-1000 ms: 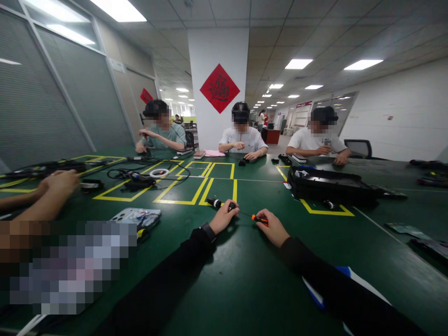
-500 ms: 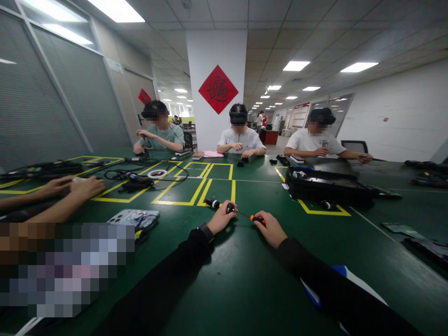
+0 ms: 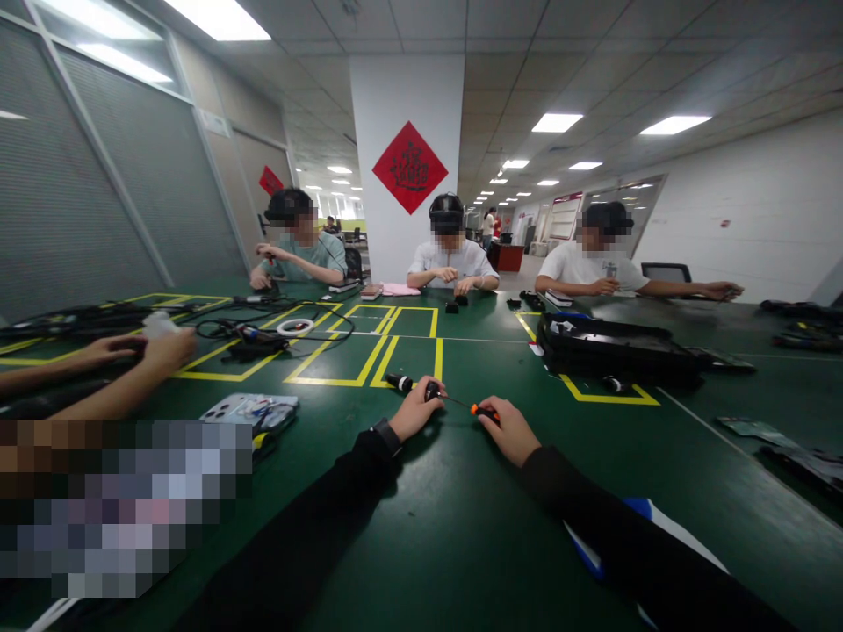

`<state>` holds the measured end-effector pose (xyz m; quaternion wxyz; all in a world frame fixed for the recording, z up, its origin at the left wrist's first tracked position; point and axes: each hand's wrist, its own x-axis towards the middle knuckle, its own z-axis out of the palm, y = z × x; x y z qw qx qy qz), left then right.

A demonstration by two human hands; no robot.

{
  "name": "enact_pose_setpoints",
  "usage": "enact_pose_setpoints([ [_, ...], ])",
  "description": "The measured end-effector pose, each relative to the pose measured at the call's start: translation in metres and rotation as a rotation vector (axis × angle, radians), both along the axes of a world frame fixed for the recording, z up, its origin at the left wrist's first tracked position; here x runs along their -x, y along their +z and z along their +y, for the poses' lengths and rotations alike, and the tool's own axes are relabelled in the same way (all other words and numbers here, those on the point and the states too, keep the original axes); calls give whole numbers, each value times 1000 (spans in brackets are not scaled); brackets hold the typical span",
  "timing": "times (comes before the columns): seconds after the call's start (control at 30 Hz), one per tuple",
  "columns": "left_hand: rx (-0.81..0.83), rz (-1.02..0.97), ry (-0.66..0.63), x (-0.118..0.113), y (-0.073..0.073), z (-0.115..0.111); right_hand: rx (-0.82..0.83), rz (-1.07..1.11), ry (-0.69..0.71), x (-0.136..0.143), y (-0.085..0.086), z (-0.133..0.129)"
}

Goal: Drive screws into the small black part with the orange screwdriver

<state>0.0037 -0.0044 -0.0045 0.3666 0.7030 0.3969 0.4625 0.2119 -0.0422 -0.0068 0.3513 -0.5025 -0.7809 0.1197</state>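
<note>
My left hand (image 3: 414,412) is closed around a small black part (image 3: 432,391) above the green table (image 3: 454,535). In my right hand (image 3: 512,432) is a screwdriver (image 3: 486,412) with an orange and black handle. Its thin shaft points left and reaches the black part; whether the tip sits inside it is too small to tell. Just left of my left hand's fingers lies a black cylinder with a white band (image 3: 399,383).
A black open case (image 3: 612,347) stands at the right, a blue and white item (image 3: 685,535) under my right forearm. Cables (image 3: 263,338) and a clear tray (image 3: 250,411) lie left. A neighbour's hands (image 3: 164,349) work at left; three people sit opposite.
My hands and the screwdriver look unmoved. The neighbour's hand at left has lifted something white. The person opposite at right has stretched an arm further right.
</note>
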Motion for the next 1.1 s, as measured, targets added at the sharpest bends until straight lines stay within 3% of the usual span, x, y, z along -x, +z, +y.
enact_pose_setpoints([
  [0.63,-22,39,34,-3,0,-3,-23,-6,13,0,1,2],
  [0.87,-11,25,27,-3,0,-3,17,87,48,0,1,3],
  [1.1,-3,18,19,-2,-1,-2,-10,-10,21,-3,4,4],
])
